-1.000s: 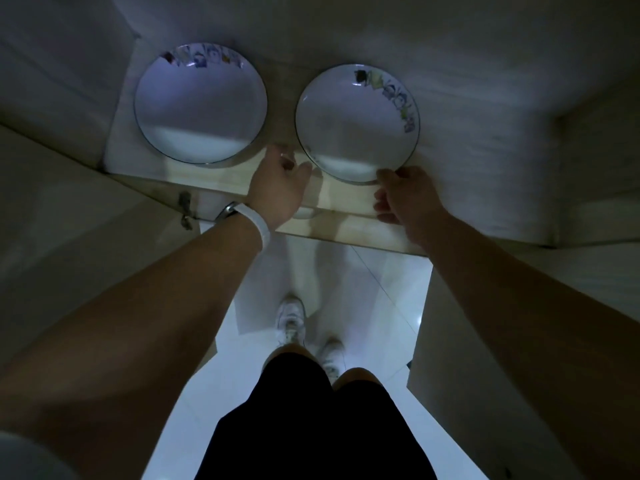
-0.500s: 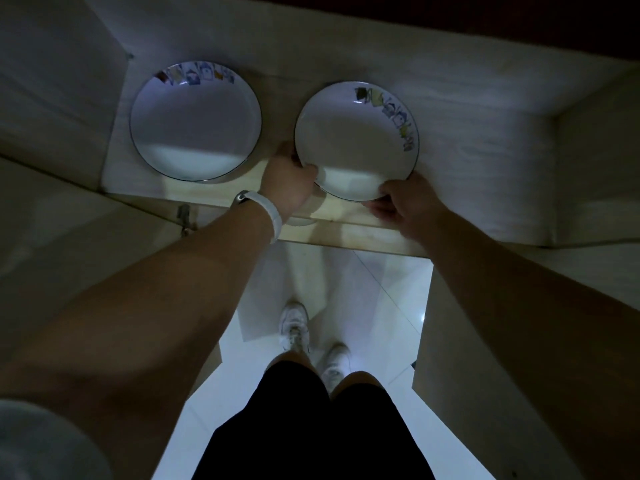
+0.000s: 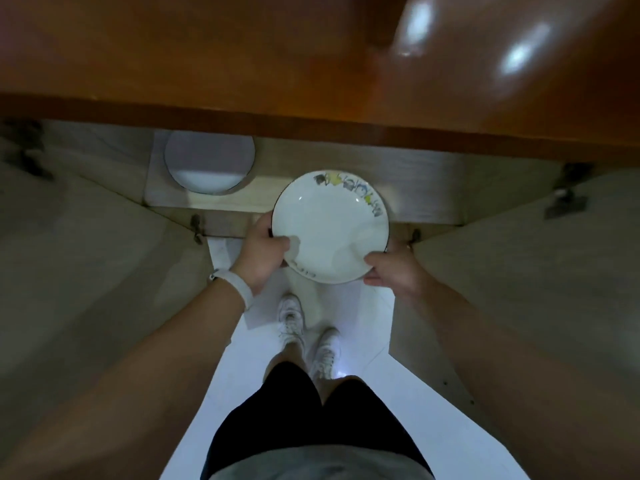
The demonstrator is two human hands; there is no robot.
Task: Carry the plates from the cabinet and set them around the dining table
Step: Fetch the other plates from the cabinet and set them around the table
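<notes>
We hold a white plate with both hands, out in front of the open cabinet and above the white floor. The plate has a dark rim and little colored drawings along its far edge. Our left hand grips the left side of the plate, thumb on top and fingers curled under it. Our right hand grips the near right side the same way, thumb lying on the rim. A white band sits on our left wrist. A second plate rests inside the cabinet on the shelf, off to the left and partly hidden under the brown counter edge. The two cabinet doors swing open on each side of us. Below the plate we see our white shoes and black shorts.
</notes>
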